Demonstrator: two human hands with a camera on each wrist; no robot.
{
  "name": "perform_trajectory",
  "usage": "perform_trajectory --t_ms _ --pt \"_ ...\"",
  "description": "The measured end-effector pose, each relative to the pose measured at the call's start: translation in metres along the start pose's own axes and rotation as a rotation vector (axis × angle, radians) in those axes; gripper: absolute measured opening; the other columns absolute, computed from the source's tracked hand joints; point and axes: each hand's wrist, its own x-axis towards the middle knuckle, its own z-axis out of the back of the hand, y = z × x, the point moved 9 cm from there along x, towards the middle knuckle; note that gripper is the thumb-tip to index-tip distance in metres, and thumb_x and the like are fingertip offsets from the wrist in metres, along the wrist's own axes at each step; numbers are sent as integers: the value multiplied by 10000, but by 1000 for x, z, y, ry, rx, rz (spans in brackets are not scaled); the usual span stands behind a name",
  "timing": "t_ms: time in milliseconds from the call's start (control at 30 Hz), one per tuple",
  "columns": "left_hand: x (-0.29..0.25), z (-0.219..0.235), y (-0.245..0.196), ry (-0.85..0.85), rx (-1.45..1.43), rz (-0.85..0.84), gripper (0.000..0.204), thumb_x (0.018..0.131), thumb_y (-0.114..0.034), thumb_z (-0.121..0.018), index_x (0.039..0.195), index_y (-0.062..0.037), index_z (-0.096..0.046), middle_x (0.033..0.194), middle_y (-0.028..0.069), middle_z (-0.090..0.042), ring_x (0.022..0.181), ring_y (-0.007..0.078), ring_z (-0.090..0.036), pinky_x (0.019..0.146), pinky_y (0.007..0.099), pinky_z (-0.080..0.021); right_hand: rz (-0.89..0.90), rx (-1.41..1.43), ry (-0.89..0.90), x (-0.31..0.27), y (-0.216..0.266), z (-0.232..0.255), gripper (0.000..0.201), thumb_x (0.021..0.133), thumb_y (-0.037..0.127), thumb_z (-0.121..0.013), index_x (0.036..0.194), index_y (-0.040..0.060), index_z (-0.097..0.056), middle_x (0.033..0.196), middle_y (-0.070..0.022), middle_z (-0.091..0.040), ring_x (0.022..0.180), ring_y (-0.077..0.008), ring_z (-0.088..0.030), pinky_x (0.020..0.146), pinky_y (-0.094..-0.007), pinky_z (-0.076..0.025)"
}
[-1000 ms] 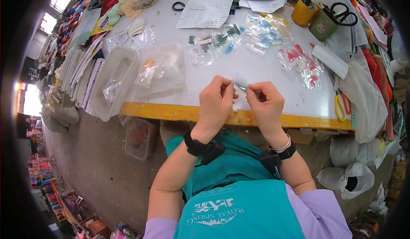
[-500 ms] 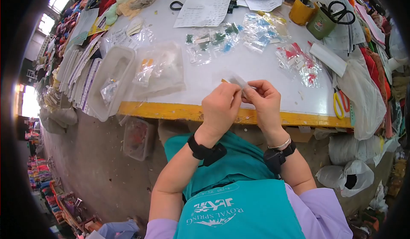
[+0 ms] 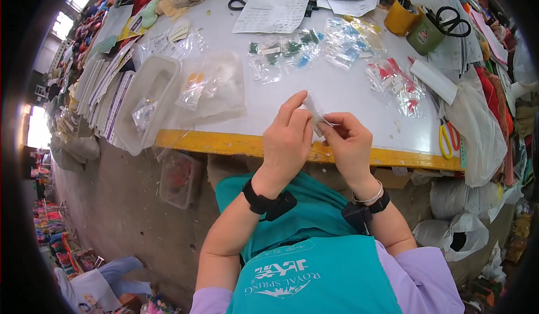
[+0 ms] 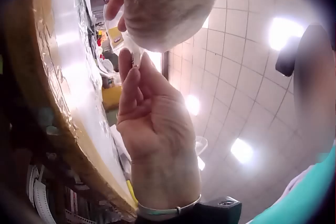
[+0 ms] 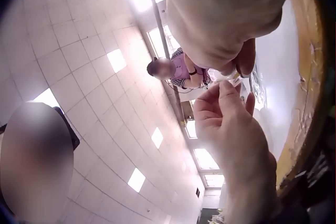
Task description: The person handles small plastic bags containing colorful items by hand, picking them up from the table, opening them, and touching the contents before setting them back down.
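Between the two hands, in front of the chest, a small clear plastic bag (image 3: 315, 107) stands up above the fingertips. My right hand (image 3: 351, 148) pinches its lower right part between thumb and fingers. On the bag's other side my left hand (image 3: 287, 145) has its index finger stretched upward, while the thumb side pinches at the bag; in the right wrist view the left hand (image 5: 231, 124) has thumb and index tips together. The left wrist view shows the right hand's (image 4: 157, 124) fingertips meeting at a pale edge. What lies inside the bag cannot be told.
Beyond the hands lie bags with green pieces (image 3: 281, 50), blue pieces (image 3: 348, 42) and red pieces (image 3: 396, 84). A plastic tray (image 3: 151, 95) and larger clear bag (image 3: 224, 89) are at left. Yellow-handled scissors (image 3: 445, 141) lie near the right edge. Another person (image 3: 92, 289) is at lower left.
The small bag has turned more upright between the hands. My left index finger has straightened upward from its bent pose. The other person shows farther into view at lower left.
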Motion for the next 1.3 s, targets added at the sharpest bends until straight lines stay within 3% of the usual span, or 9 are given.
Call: perform_trajectory --t_ms 133,233,500,633,800,900,1133,1200,1300 --pt "1 -1 -18 -20 134 -190 89 858 10 -613 933 -23 -579 1280 167 -582 895 317 -670 706 342 -543 -14 185 -91 6 0 4 143 875 23 -683 992 -28 -619 952 -72 -656 761 -101 -665 603 -227 -564" --pt "-5 -6 0 40 -88 95 93 869 6 -604 953 -24 -574 1274 177 -580 925 329 -658 727 347 -540 -46 417 -130 12 -9 3 158 876 22 -682 1008 -25 -609 960 -71 -655 772 -104 -667 607 -230 -563" --pt "-9 2 20 -65 -183 224 83 929 -13 -558 1011 -23 -550 1288 174 -559 956 270 -638 786 323 -532 -84 363 38 3 -8 -20 210 885 17 -677 1083 -24 -621 925 -65 -692 792 -94 -650 666 -229 -543" --pt "-15 -3 20 -45 -379 297 79 947 -11 -540 1026 -17 -542 1267 160 -578 934 210 -641 775 292 -526 -38 313 -23 2 -5 -15 206 880 17 -686 1072 -30 -627 950 -49 -660 796 -85 -627 671 -216 -520" --pt "-21 4 15 -125 -376 229 87 931 8 -547 1016 -12 -540 1180 170 -624 845 278 -667 699 337 -544 -9 492 -72 2 10 -20 164 878 28 -694 1019 -1 -615 975 -28 -606 799 -61 -594 611 -188 -473" --pt "-21 11 8 -139 -261 136 81 947 9 -541 1026 -6 -541 1180 165 -630 857 236 -666 709 302 -535 109 -24 -32 1 16 -16 163 879 42 -700 993 2 -591 921 -32 -615 748 -56 -579 587 -184 -453" --pt "-23 8 0 -149 -241 101 73 958 -6 -549 1030 -4 -542 1149 155 -637 869 198 -659 726 283 -534 86 288 -66 0 8 -22 140 894 63 -689 963 -10 -592 862 -38 -644 715 -58 -585 612 -200 -477" --pt "-25 6 12 -123 -445 267 70 960 -8 -551 1029 -5 -540 1140 139 -637 895 169 -647 773 278 -528 96 298 -45 1 11 -24 128 901 49 -670 985 -13 -597 883 -41 -652 747 -65 -602 637 -205 -490" --pt "-33 4 34 -115 -678 447 71 961 -7 -552 1031 -5 -538 1121 116 -639 943 136 -627 836 270 -513 88 382 157 -1 11 -34 186 901 40 -646 1074 -14 -605 934 -61 -667 804 -94 -632 698 -225 -511"
